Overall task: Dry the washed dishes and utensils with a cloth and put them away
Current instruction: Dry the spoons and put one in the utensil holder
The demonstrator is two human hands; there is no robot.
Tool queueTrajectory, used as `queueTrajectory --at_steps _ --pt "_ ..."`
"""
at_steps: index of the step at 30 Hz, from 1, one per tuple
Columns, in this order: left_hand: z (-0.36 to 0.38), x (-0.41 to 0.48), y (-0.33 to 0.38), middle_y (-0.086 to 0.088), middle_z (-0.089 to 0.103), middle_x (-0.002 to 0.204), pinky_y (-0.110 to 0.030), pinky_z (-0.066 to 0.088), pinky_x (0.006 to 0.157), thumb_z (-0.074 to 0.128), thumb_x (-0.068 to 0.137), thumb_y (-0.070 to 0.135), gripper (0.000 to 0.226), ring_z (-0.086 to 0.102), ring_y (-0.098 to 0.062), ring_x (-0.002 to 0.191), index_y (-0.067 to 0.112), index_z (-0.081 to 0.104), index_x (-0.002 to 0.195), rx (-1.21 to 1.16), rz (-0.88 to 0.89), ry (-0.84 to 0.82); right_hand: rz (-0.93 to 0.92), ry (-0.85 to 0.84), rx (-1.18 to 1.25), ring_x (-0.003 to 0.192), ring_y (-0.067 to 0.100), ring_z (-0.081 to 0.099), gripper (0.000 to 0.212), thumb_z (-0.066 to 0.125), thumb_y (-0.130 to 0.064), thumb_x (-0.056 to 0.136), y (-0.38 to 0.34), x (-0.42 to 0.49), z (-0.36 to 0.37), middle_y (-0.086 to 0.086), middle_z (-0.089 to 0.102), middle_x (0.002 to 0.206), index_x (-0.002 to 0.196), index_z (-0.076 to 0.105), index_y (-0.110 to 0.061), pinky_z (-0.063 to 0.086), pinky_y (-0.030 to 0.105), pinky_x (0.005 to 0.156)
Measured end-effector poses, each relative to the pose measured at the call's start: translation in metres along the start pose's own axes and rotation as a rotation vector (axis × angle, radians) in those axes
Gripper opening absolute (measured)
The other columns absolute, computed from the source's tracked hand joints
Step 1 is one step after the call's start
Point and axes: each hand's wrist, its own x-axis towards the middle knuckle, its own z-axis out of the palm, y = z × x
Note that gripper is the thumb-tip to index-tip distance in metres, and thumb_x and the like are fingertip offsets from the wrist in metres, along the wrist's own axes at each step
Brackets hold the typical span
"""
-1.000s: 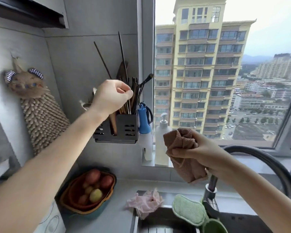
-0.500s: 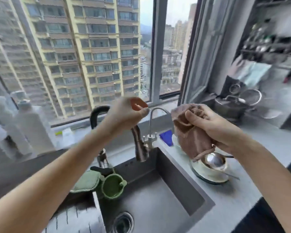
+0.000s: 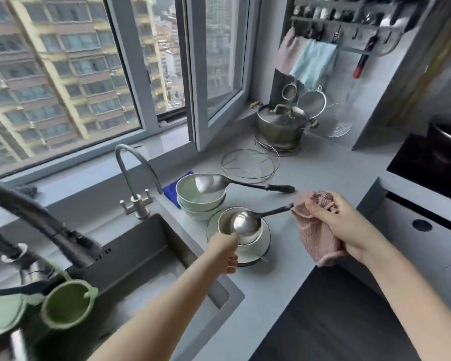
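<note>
At frame centre your left hand point(image 3: 225, 252) sits at the ladle point(image 3: 246, 225), grip unclear; your right hand point(image 3: 346, 225) clutches the cloth point(image 3: 315, 238): wipe bowl to handle.

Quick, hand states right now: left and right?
Left hand: at the ladle, grip cannot be told.
Right hand: closed, holding the pink cloth.

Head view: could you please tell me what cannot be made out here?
- Head view, left hand: whether its grip is on the spoon in the cup; the hand's back hides the fingertips.
- Head view, cup's inside: covered by the spoon's bowl.
- Head view, wall rack items: blurred.
</note>
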Motion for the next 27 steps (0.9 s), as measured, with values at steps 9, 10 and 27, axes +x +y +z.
queueTrajectory --at_steps 9,10,27 --pt "0.020 0.044 -0.005 -0.016 0.054 0.069 -0.022 0.048 0.037 0.039 0.095 -0.005 0.021 0.057 -0.023 0.060 -0.008 0.052 0.079 -1.045 -0.417 -0.048 0.086 -0.099 0.017 0.094 0.013 0.067 0.032 0.067 -0.031 0.083 0.033 0.026 0.008 0.003 0.069 0.107 0.112 0.056 -0.020 0.051 0.025 0.073" --pt "0.017 0.044 -0.007 -0.015 0.053 0.057 -0.017 0.042 0.032 0.040 0.092 -0.009 0.022 0.053 -0.020 0.045 -0.006 0.052 0.074 -1.041 -0.431 -0.031 0.092 -0.108 0.012 0.095 0.014 0.067 0.033 0.067 -0.034 0.082 0.034 0.027 0.011 0.002 0.069 0.108 0.112 0.056 -0.022 0.052 0.025 0.072" --pt "-0.056 -0.075 -0.021 -0.005 0.052 0.047 -0.016 0.031 0.038 0.048 0.084 -0.003 0.020 0.041 -0.012 0.037 -0.003 0.063 0.070 0.062 0.426 0.281 0.227 -0.025 0.482 0.065 0.018 0.069 0.041 0.070 0.000 0.081 0.047 0.009 0.183 0.015 0.065 0.101 0.111 0.048 -0.017 0.055 0.035 0.053"
